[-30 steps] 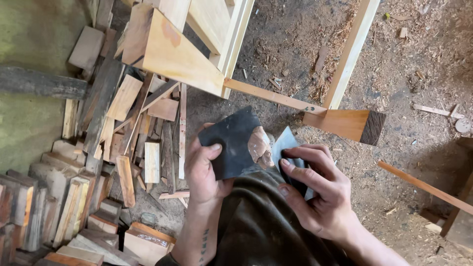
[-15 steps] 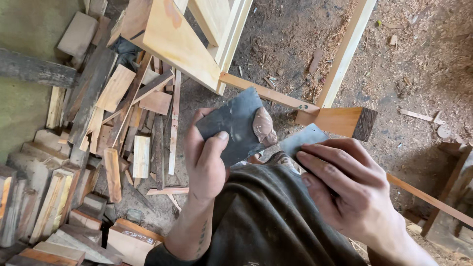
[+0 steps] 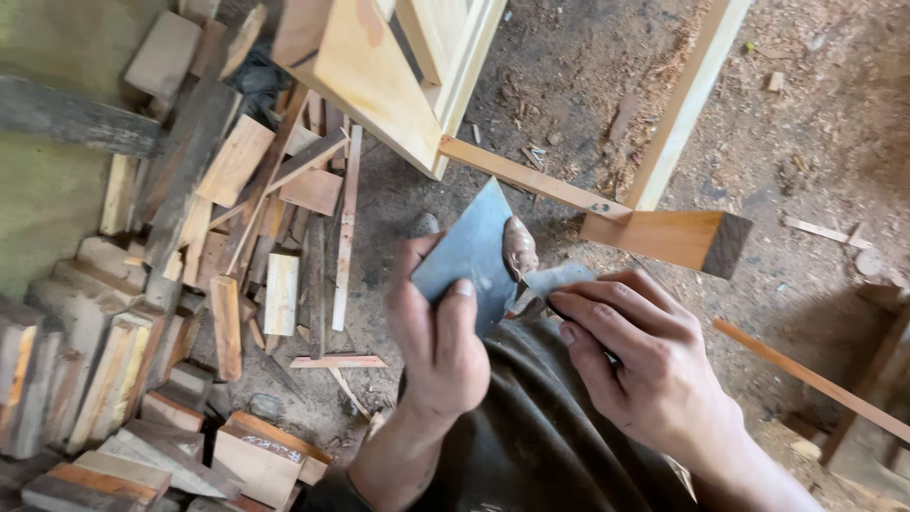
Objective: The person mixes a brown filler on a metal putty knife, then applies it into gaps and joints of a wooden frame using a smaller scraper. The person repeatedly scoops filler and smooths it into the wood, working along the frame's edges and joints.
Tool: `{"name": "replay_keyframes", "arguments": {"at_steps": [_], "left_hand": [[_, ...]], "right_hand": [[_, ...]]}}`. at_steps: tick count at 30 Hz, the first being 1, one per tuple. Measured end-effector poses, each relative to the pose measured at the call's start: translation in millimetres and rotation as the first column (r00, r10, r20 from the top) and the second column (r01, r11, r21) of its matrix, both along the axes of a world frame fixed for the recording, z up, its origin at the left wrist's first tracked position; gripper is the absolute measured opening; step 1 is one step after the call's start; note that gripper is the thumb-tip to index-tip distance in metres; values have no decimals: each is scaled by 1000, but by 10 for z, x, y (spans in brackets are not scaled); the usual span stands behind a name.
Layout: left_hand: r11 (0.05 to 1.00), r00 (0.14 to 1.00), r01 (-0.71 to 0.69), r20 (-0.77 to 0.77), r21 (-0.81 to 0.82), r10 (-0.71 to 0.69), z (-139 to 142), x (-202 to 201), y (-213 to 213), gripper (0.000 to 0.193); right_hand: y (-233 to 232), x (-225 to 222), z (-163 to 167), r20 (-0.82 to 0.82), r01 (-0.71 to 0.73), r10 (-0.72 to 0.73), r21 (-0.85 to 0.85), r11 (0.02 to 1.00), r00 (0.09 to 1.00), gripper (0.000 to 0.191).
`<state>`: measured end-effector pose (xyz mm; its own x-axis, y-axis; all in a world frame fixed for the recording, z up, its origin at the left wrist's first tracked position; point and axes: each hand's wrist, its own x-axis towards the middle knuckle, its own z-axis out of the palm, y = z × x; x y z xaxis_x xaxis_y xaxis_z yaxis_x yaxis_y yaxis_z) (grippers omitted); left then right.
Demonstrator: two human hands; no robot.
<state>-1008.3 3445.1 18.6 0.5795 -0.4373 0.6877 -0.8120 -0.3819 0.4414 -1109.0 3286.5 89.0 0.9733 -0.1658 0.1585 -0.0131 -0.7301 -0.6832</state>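
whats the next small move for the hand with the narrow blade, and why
Probably slide the right hand so its narrow putty knife scrapes up the tan lump of filler. The left hand holds the wide metal scraper tilted up, the lump sits on its right edge, and the narrow blade's tip lies just below it. Whether the blade carries any filler cannot be told.

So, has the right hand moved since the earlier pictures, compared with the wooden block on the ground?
Yes. The right hand, with its small blade, has come up closer to the wooden block and to the dark flat plate in the left hand.
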Motion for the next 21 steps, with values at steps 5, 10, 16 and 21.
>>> {"name": "replay_keyframes", "arguments": {"at_steps": [5,10,16,21], "left_hand": [[952,789,-25,-591,-305,-169,-183,-12,215,35],[877,784,-131,-590,-462,-194,-323,217,350,22],[496,473,-528,-724,-689,-503,-331,525,606,34],[392,433,-626,-719,-674,-544,-354,650,571,44]], "right_hand": [[54,152,-156,-57,-83,98,222,971,994,25],[4,174,-387,-198,38,64,471,881,978,27],[-32,186,-753,-167,155,14,943,293,986,37],[3,221,-970,-139,137,-7,980,-148,990,46]]}}
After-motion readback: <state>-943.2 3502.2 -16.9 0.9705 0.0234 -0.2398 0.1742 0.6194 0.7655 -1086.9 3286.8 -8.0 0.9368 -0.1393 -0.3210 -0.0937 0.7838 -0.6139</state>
